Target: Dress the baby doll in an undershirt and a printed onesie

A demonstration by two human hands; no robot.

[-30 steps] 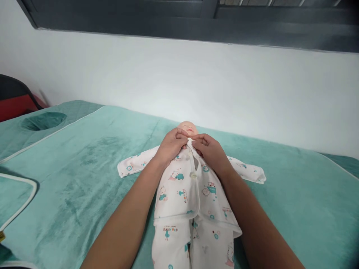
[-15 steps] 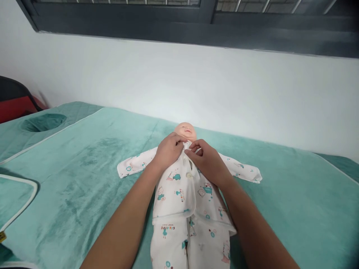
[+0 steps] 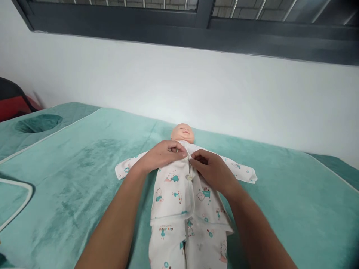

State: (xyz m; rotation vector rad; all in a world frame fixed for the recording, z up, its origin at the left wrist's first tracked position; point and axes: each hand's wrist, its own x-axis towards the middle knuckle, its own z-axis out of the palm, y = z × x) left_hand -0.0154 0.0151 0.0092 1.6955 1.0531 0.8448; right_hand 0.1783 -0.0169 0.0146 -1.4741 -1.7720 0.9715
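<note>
A baby doll (image 3: 183, 133) lies on its back, its head toward the wall. It wears a white printed baby jacket (image 3: 171, 194) and matching trousers (image 3: 168, 250), both sleeves spread outward. At the upper chest, my left hand (image 3: 165, 153) pinches the jacket's front edge, thumb and forefinger together. Close beside it, my right hand (image 3: 209, 164) has its fingertips closed on the other side of the opening. A pale fastening (image 3: 189, 177) shows lower on the jacket front. My fingers hide whatever small part lies between them.
The doll lies on a green plush bed cover (image 3: 84, 172) with a round hole (image 3: 39, 123) at the far left. A white cord (image 3: 25, 192) loops at the left edge. Behind are a white wall (image 3: 179, 82), a dark window frame (image 3: 140, 26) and a red and black object (image 3: 14, 99).
Both hands have moved slightly down the jacket front, away from the doll's neck. More of the collar and chin now shows. My left wrist lies flatter and farther left.
</note>
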